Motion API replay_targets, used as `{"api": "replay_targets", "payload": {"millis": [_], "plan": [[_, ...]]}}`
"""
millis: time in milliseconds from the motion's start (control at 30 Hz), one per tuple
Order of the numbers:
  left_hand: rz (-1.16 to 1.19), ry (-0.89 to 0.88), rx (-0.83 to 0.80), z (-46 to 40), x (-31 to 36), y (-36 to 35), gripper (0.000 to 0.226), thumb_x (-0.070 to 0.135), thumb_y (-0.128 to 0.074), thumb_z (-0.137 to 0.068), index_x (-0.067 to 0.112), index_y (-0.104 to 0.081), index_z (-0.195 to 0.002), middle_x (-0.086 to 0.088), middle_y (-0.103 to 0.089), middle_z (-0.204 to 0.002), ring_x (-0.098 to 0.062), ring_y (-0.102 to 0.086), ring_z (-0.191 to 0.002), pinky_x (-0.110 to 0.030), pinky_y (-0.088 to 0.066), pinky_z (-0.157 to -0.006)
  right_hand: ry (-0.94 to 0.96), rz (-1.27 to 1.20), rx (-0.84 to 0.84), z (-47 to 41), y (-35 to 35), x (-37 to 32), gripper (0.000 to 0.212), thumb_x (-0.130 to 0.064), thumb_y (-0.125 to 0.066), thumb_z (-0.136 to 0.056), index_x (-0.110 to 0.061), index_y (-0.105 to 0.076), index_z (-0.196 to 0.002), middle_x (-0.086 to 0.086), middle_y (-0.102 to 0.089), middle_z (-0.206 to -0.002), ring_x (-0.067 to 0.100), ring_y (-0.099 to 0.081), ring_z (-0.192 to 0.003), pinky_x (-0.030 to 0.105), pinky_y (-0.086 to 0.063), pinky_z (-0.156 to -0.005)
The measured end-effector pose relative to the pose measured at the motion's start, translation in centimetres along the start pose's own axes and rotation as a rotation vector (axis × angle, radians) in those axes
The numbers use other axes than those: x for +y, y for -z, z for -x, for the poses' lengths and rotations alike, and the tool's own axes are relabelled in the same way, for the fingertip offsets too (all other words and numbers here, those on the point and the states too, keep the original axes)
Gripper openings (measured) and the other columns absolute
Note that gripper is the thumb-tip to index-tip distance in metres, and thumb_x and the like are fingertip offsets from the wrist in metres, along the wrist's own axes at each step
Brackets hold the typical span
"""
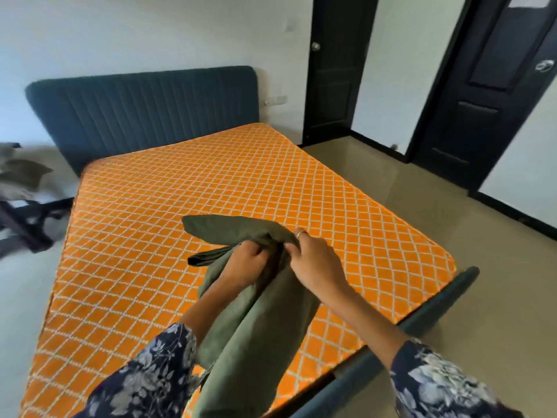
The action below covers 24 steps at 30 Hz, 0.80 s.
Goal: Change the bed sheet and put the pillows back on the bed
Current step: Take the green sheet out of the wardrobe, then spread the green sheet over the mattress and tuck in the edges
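I see the olive-green bed sheet (256, 333) bunched and folded, hanging over the bare orange mattress (150, 221); my left hand (244, 263) and right hand (313, 257) both clutch its top.

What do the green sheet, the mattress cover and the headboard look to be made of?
Green sheet: soft matte woven cloth, probably cotton; it folds and bunches in both hands.
Mattress cover: orange quilted fabric, judging by the white stitched diamond lines.
Headboard: dark teal upholstery, perhaps velvet, with padded vertical channels.
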<state>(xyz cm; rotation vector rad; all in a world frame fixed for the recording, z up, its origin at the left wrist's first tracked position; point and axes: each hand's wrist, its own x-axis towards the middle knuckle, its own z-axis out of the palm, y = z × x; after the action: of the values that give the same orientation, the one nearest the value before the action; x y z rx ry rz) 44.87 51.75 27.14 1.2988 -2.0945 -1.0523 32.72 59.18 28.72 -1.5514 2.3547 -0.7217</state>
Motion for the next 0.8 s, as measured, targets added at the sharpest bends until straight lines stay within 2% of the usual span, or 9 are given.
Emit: {"api": "replay_targets", "payload": {"millis": [133, 233, 333, 433, 533, 567, 633, 733, 800], "plan": [[-0.144, -0.005, 0.106, -2.8, 0.5, 0.9, 0.026, 0.004, -0.052, -0.093, -0.014, -0.057, -0.074, -0.030, -0.062, -0.080, -0.033, -0.057, -0.075, -0.029, -0.020, -0.057, -0.022, -0.152, 0.044, -6.9, 1.1, 3.4, 0.032, -0.033, -0.050, -0.097, -0.011, -0.059, -0.118, 0.016, -0.064, -0.113, 0.035, -0.057, -0.109, 0.038, -0.045, -0.080], [-0.237, 0.024, 0.171, -4.3, -0.4, 1.9, 0.028, 0.004, -0.053, -0.091, -0.007, -0.057, -0.065, -0.017, -0.058, -0.067, -0.024, -0.054, -0.068, -0.030, -0.023, -0.058, -0.037, -0.266, 0.035, -11.9, 2.2, 7.7, 0.023, -0.025, -0.053, -0.096, -0.004, -0.063, -0.096, 0.019, -0.065, -0.101, 0.034, -0.060, -0.099, 0.033, -0.041, -0.071], [-0.152, 0.224, 0.312, -5.4, -2.0, 3.4, 0.043, 0.003, -0.052, -0.092, 0.010, -0.047, -0.050, -0.009, -0.046, -0.049, -0.022, -0.051, -0.055, -0.033, -0.026, -0.054, -0.140, -0.422, -0.080, -16.0, 3.2, 13.5, 0.019, -0.022, -0.053, -0.097, -0.011, -0.059, -0.083, 0.021, -0.063, -0.090, 0.035, -0.063, -0.081, 0.045, -0.055, -0.067], [0.023, 0.390, 0.423, -5.4, -2.5, 3.0, 0.045, 0.002, -0.048, -0.095, 0.011, -0.044, -0.051, 0.007, -0.034, -0.036, -0.013, -0.035, -0.045, -0.028, -0.024, -0.048, -0.219, -0.381, -0.272, -19.1, 3.5, 18.3, 0.016, -0.021, -0.049, -0.098, -0.011, -0.058, -0.107, 0.018, -0.063, -0.102, 0.030, -0.062, -0.080, 0.046, -0.057, -0.070], [0.188, 0.396, 0.449, -6.3, -1.3, -0.2, 0.038, 0.006, -0.049, -0.096, 0.010, -0.054, -0.059, 0.002, -0.045, -0.044, -0.016, -0.042, -0.049, -0.027, -0.031, -0.051, -0.080, -0.008, -0.327, -21.2, 2.6, 19.2, 0.045, -0.024, -0.055, -0.094, -0.013, -0.045, -0.137, 0.016, -0.055, -0.132, 0.033, -0.056, -0.112, 0.036, -0.045, -0.090], [0.254, 0.376, 0.462, -6.9, -0.9, -1.3, 0.035, 0.010, -0.051, -0.096, 0.008, -0.059, -0.062, -0.004, -0.055, -0.052, -0.018, -0.049, -0.055, -0.029, -0.037, -0.055, 0.013, 0.018, -0.375, -21.2, 1.7, 18.4, 0.047, -0.027, -0.058, -0.093, -0.011, -0.047, -0.136, 0.016, -0.054, -0.134, 0.031, -0.054, -0.119, 0.033, -0.041, -0.093], [0.346, 0.366, 0.484, -8.4, -0.9, -3.2, 0.026, 0.022, -0.054, -0.091, 0.005, -0.067, -0.077, -0.019, -0.066, -0.073, -0.024, -0.058, -0.069, -0.039, -0.044, -0.064, 0.158, -0.124, -0.591, -19.8, -0.1, 16.5, 0.043, -0.041, -0.058, -0.092, -0.013, -0.060, -0.124, 0.014, -0.064, -0.121, 0.028, -0.060, -0.110, 0.029, -0.043, -0.084], [0.317, 0.412, 0.450, -9.8, -0.4, -6.0, 0.027, 0.022, -0.052, -0.093, -0.001, -0.065, -0.085, -0.018, -0.063, -0.074, -0.024, -0.057, -0.069, -0.038, -0.042, -0.061, 0.028, -0.489, -0.957, -16.1, -2.6, 13.5, 0.042, -0.063, -0.050, -0.087, -0.027, -0.061, -0.105, -0.007, -0.063, -0.094, 0.012, -0.061, -0.083, 0.027, -0.049, -0.073], [0.339, 0.421, 0.463, -10.7, 0.8, -7.6, 0.027, 0.012, -0.050, -0.097, -0.007, -0.066, -0.088, -0.019, -0.063, -0.074, -0.025, -0.057, -0.069, -0.035, -0.041, -0.060, 0.023, -0.583, -0.927, -15.3, -4.3, 12.6, 0.049, -0.066, -0.053, -0.084, -0.024, -0.058, -0.108, -0.010, -0.062, -0.100, 0.005, -0.059, -0.089, 0.022, -0.052, -0.080]]}}
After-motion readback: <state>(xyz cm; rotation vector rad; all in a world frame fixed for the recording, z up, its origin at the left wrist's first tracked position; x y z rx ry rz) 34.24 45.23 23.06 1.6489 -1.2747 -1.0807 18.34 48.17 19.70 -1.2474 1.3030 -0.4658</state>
